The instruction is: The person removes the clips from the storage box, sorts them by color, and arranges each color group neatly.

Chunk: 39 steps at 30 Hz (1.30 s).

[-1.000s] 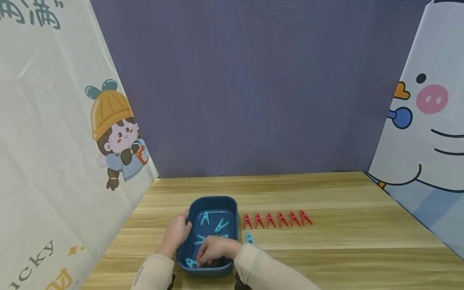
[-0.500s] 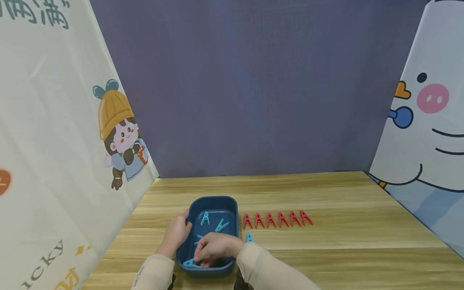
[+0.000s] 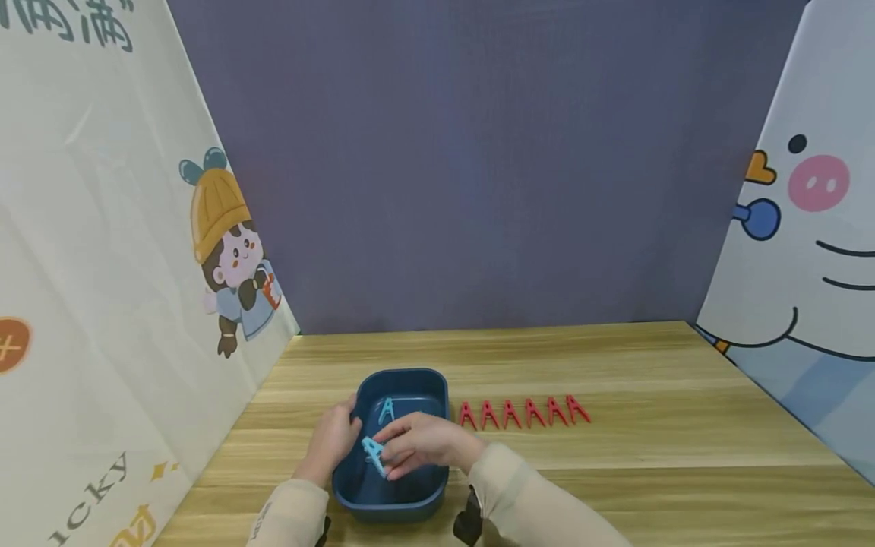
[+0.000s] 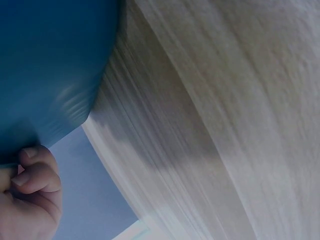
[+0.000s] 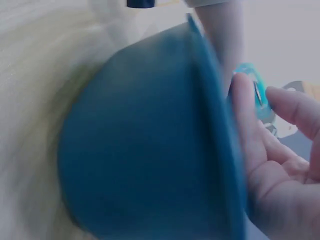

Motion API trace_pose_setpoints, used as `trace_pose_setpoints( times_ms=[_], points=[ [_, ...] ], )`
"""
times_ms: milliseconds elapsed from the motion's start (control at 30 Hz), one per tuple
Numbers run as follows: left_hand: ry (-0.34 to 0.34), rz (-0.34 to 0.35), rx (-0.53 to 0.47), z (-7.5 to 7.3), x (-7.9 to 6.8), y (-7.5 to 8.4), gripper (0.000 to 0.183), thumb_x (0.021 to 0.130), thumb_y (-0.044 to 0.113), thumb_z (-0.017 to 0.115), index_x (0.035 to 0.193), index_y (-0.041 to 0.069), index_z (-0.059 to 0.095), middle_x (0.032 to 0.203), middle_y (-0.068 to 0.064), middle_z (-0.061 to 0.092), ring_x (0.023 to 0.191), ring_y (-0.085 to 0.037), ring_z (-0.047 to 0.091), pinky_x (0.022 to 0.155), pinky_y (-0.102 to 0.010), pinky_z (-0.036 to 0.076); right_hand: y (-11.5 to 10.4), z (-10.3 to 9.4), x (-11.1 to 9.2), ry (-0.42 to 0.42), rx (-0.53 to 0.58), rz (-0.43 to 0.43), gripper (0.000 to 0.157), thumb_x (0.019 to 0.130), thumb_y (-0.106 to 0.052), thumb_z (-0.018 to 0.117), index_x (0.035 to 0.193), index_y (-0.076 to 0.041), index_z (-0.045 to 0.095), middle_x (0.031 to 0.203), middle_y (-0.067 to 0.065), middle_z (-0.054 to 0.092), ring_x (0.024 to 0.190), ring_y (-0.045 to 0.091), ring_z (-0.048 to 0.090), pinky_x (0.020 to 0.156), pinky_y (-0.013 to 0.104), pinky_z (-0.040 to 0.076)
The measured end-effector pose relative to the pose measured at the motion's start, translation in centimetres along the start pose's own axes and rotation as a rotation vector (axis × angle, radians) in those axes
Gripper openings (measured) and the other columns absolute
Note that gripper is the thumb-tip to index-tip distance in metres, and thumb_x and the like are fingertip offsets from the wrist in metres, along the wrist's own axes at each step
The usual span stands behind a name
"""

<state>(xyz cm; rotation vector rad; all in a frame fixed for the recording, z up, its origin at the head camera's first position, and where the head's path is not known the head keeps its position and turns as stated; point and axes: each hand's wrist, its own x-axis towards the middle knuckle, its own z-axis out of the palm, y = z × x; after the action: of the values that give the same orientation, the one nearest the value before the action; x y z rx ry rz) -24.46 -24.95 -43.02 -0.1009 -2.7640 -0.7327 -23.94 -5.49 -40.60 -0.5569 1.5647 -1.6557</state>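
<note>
My left hand [image 3: 333, 439] grips the left rim of a dark blue plastic bin [image 3: 386, 512]; in the left wrist view, its fingers [image 4: 40, 175] curl at the bin's edge. Over the bin, my right hand [image 3: 431, 441] pinches a light blue clothespin [image 3: 373, 448] between thumb and fingers. The right wrist view has this clothespin [image 5: 257, 92] at the fingertips, beyond the blurred bin wall. Another light blue clothespin [image 3: 386, 410] lies at the back of the bin's floor. My right hand hides part of the bin's inside.
Several red clothespins [image 3: 509, 414] lie in a row on the wooden table [image 3: 615, 380], right of the bin. A dark blue-grey panel [image 3: 478, 167] stands behind the table. Printed sheets flank it, a white one [image 3: 102, 228] at left.
My right hand has risen from the bin's near-left corner and shifted away from me, bringing a light blue clothespin up. Its arm now covers the blue clothespin on the table. My left hand stays put.
</note>
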Motion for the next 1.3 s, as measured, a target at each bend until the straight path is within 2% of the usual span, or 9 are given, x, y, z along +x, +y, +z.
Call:
trace_pose_setpoints(
  times_ms=[100,300,567,700,900,1000,1100,1200,1300],
  points=[
    [-0.006,-0.009,-0.014,0.2,0.1,0.1,0.043,0.084,-0.001,0.056,0.124,-0.013,0.048,0.117,-0.029,0.055,0.107,-0.04,0.053,0.087,-0.051,0.045,-0.5,-0.9,-1.1,0.019,0.024,-0.02,0.042,0.087,0.002,0.055,0.127,0.01,0.046,0.088,0.014,0.063,0.072,0.018,0.064,0.075,0.037,0.055],
    [-0.027,-0.03,-0.022,0.4,0.0,0.4,0.044,0.086,0.001,0.054,0.127,-0.012,0.046,0.122,-0.027,0.052,0.112,-0.04,0.05,0.09,-0.051,0.043,-0.4,-2.8,-2.8,0.095,0.03,-0.065,0.042,0.089,-0.005,0.056,0.127,0.008,0.044,0.093,0.014,0.057,0.077,0.02,0.064,0.075,0.037,0.054],
    [-0.043,-0.06,-0.084,0.5,0.0,0.1,0.044,0.088,0.002,0.052,0.129,-0.011,0.044,0.127,-0.026,0.048,0.117,-0.04,0.045,0.093,-0.052,0.039,-0.4,-5.0,-4.4,0.188,0.003,-0.128,0.026,0.09,-0.018,0.059,0.108,0.0,0.054,0.085,0.009,0.062,0.071,0.016,0.061,0.065,0.03,0.054],
    [-0.033,-0.062,-0.118,0.7,0.1,-0.1,0.044,0.088,0.002,0.052,0.13,-0.011,0.043,0.128,-0.026,0.047,0.117,-0.04,0.045,0.094,-0.052,0.039,-0.4,-6.7,-5.3,0.219,-0.024,-0.146,0.025,0.091,-0.019,0.058,0.107,0.001,0.054,0.085,0.007,0.062,0.064,0.011,0.054,0.06,0.025,0.05],
    [-0.025,-0.089,-0.183,0.9,0.1,-0.3,0.045,0.089,0.004,0.05,0.132,-0.007,0.043,0.126,-0.026,0.05,0.111,-0.038,0.051,0.089,-0.05,0.044,-0.3,-8.5,-6.5,0.277,-0.043,-0.156,0.027,0.09,-0.018,0.058,0.108,0.002,0.055,0.079,0.004,0.062,0.064,0.011,0.055,0.062,0.025,0.05],
    [-0.025,-0.109,-0.192,0.8,0.2,-0.4,0.045,0.088,0.005,0.051,0.132,-0.007,0.044,0.12,-0.026,0.055,0.097,-0.033,0.059,0.082,-0.046,0.05,-0.1,-9.0,-6.8,0.298,-0.052,-0.151,0.023,0.089,-0.017,0.059,0.104,0.0,0.057,0.076,0.003,0.06,0.063,0.01,0.055,0.063,0.026,0.051],
    [-0.038,-0.123,-0.199,0.6,0.3,-0.4,0.047,0.088,0.006,0.051,0.132,-0.007,0.043,0.107,-0.025,0.059,0.084,-0.028,0.058,0.073,-0.043,0.052,0.1,-9.4,-7.1,0.308,-0.061,-0.149,0.019,0.088,-0.017,0.06,0.101,-0.002,0.057,0.075,0.001,0.058,0.062,0.009,0.054,0.065,0.027,0.051],
    [-0.056,-0.139,-0.214,0.5,0.3,-0.4,0.048,0.088,0.007,0.05,0.133,-0.007,0.041,0.109,-0.027,0.058,0.091,-0.035,0.058,0.077,-0.046,0.051,0.4,-9.8,-7.4,0.312,-0.059,-0.147,0.018,0.088,-0.017,0.06,0.1,-0.003,0.057,0.074,0.0,0.058,0.063,0.009,0.055,0.066,0.029,0.052],
    [-0.071,-0.141,-0.219,0.4,0.3,-0.4,0.049,0.088,0.007,0.049,0.134,-0.008,0.04,0.123,-0.031,0.05,0.109,-0.042,0.051,0.088,-0.052,0.044,0.6,-10.2,-7.7,0.307,-0.07,-0.139,0.019,0.089,-0.017,0.059,0.1,-0.003,0.056,0.073,0.0,0.055,0.063,0.009,0.053,0.067,0.03,0.051]
  ],
)
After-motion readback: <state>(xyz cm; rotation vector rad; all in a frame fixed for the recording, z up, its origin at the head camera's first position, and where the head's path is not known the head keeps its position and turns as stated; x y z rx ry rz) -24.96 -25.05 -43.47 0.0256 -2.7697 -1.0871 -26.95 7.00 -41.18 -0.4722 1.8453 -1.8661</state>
